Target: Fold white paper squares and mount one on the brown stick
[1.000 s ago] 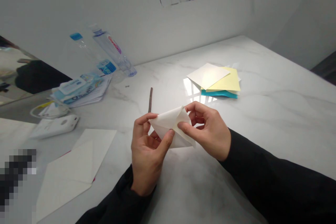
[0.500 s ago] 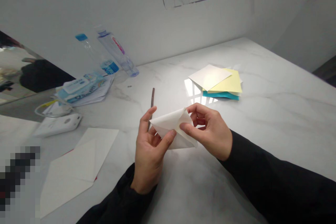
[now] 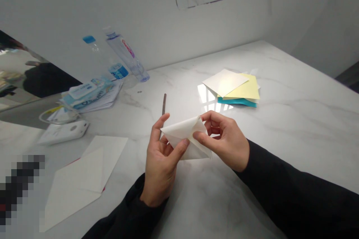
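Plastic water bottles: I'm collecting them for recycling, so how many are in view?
2, both at the far left of the marble table: a blue-capped bottle and, just right of it, a red-lettered bottle.

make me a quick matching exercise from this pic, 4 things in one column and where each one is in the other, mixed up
Things:
1. folded white paper
2. thin brown stick
3. teal sheet
4. clear plastic water bottle

Places:
A. on the marble table just past the left hand
B. by the wall, beyond the wipes packet
C. pinched between the left hand and the right hand
D. showing beneath the yellow sheet

Pairs: 1-C, 2-A, 3-D, 4-B
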`<state>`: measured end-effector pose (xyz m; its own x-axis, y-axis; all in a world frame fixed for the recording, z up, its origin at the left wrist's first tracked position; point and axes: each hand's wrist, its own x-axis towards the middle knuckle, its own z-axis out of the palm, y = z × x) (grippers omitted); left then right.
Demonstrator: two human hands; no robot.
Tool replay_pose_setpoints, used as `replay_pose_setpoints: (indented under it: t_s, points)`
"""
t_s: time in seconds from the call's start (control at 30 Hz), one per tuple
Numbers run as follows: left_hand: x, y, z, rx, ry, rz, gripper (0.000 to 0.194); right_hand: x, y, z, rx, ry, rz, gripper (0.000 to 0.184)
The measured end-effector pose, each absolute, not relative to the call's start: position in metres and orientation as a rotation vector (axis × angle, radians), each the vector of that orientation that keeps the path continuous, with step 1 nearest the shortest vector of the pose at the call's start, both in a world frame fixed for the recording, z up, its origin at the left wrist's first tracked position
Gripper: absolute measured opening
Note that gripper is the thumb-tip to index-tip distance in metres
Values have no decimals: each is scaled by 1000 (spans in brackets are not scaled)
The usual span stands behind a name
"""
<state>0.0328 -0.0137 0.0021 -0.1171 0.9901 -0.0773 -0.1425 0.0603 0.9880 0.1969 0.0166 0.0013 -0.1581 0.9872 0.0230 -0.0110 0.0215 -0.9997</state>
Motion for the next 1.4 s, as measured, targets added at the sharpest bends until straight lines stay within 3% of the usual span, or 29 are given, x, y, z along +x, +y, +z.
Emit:
replay_pose_setpoints:
  t_s: [1.4]
  points:
    - [30, -10, -1, 917, 1163, 1265, 76, 197, 17, 1, -1082, -1324, 1322, 20]
